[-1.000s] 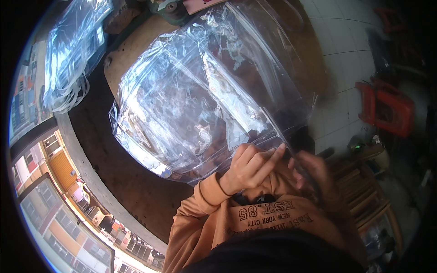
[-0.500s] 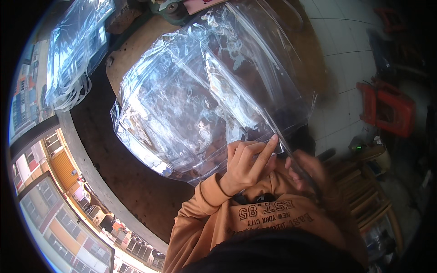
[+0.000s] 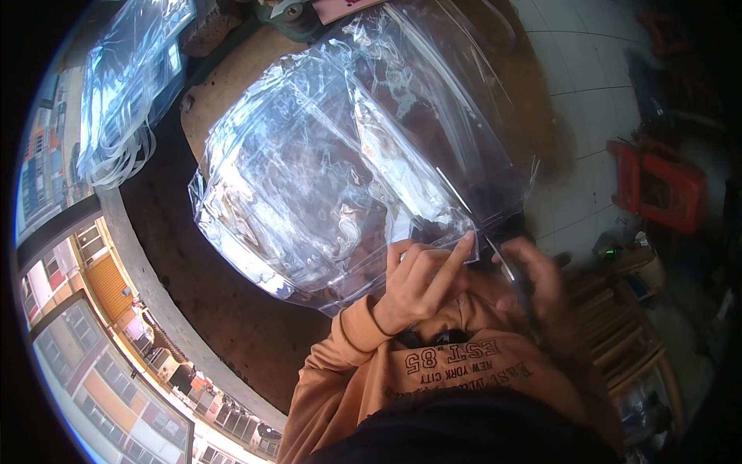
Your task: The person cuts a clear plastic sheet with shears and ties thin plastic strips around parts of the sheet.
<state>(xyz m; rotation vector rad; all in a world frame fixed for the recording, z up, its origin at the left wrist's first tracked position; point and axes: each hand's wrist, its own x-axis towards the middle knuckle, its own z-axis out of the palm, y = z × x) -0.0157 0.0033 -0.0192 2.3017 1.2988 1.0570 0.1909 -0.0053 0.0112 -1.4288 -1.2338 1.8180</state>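
A large crinkled clear plastic bag [image 3: 309,178] is spread in front of me, shiny with reflections. My left hand [image 3: 421,282] pinches its near edge. The index finger of that hand points up along the plastic, close to the scissors' blades. In my right hand [image 3: 533,282] is a pair of long, thin-bladed scissors [image 3: 456,189], whose handle end is dark and blurred. The blades lie at the bag's near right corner, one slanting up over the plastic. Fingers of the right hand partly hide the handles.
More clear plastic bags with looped strips [image 3: 131,100] hang at the upper left. Below them a grey ledge [image 3: 147,286] curves past windows. A red plastic stool [image 3: 661,185] stands on the tiled floor at right, above a wooden slatted rack [image 3: 618,332]. A green machine part [image 3: 294,19] sits at the top.
My right hand has shifted slightly right and up, and the scissors' blades have spread apart. My left hand and the bag have barely moved.
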